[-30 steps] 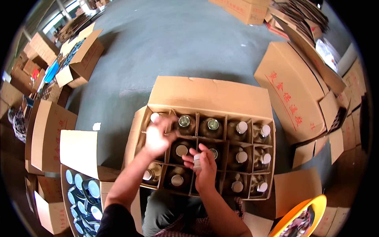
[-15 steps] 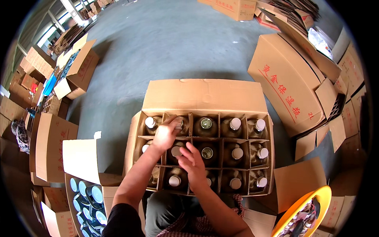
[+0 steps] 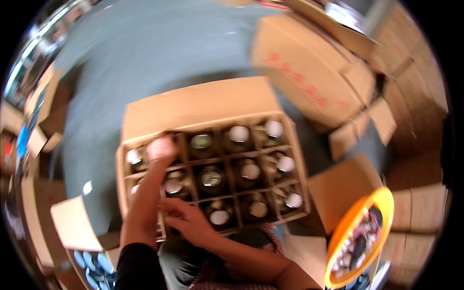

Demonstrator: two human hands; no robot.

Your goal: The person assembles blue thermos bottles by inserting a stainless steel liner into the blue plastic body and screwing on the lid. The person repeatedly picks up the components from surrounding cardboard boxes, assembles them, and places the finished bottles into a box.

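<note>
An open cardboard box with dividers stands on the floor before me, a bottle in each cell. Most bottles carry white caps; a few show bare metal tops. My left hand reaches into the far left part of the box, its fingers curled down over a bottle top. Close to me, my right hand lies over the near left cells with its fingers pointing left. The picture is blurred, so what the right hand's fingers hold is unclear.
A yellow-orange basin with small items sits at the lower right. Closed and open cardboard boxes crowd the right and left sides. A box of round blue-and-white lids stands at the lower left. Grey floor lies beyond.
The view has swung, so the box sits further left and is blurred. My left hand stays on the far-row bottle. My right hand has drawn back toward the near row.
</note>
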